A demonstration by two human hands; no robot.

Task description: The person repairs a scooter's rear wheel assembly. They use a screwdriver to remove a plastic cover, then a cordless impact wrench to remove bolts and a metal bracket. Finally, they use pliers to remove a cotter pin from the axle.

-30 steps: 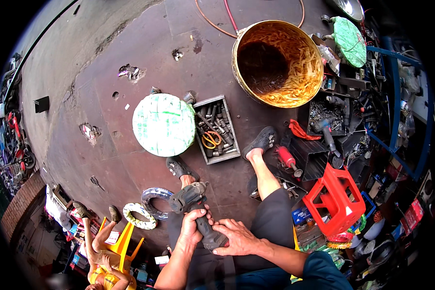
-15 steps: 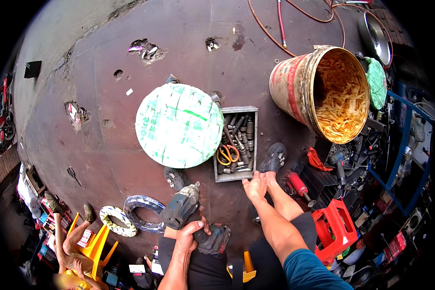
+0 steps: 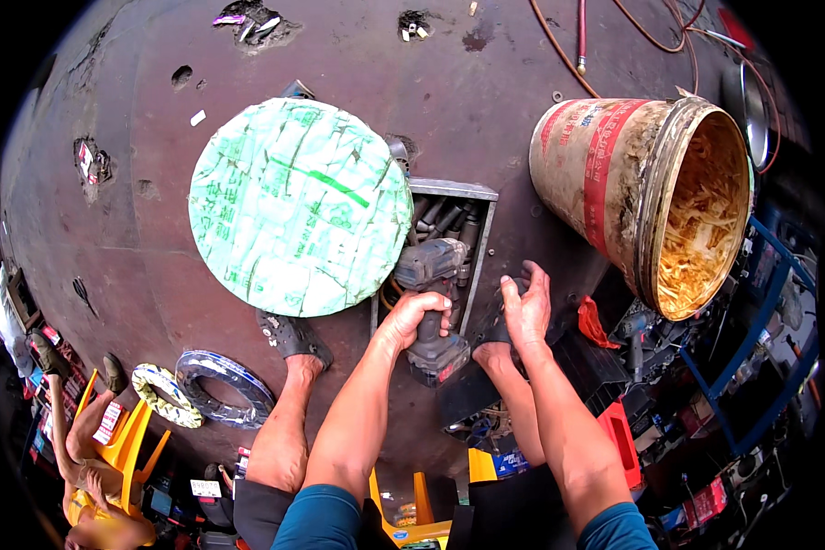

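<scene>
My left hand [image 3: 422, 318] is closed round the grip of a dark grey cordless impact wrench [image 3: 431, 266], which is over the near part of a grey metal tray [image 3: 456, 189]. Dark sockets [image 3: 447, 216] fill the tray, and the wrench hides some of them. Empty, my right hand [image 3: 527, 307] hovers just right of the tray, thumb and fingers apart, above my right shoe. To the left stands a round thing wrapped in green and white plastic [image 3: 301, 209], overlapping the tray's left side; what is under the wrapping is hidden.
At the right, a dirty bucket [image 3: 568, 174] holds orange-brown shreds. Hoses [image 3: 582, 41] run across the far floor. Two wrapped rings [image 3: 225, 389] lie at left, near a seated person [image 3: 101, 500]. A red plastic stool [image 3: 621, 440] and a blue metal frame [image 3: 752, 339] are at right.
My left hand has carried the impact wrench forward and right, over the tray. My right hand has come off the tray's near corner and opened. The view has shifted.
</scene>
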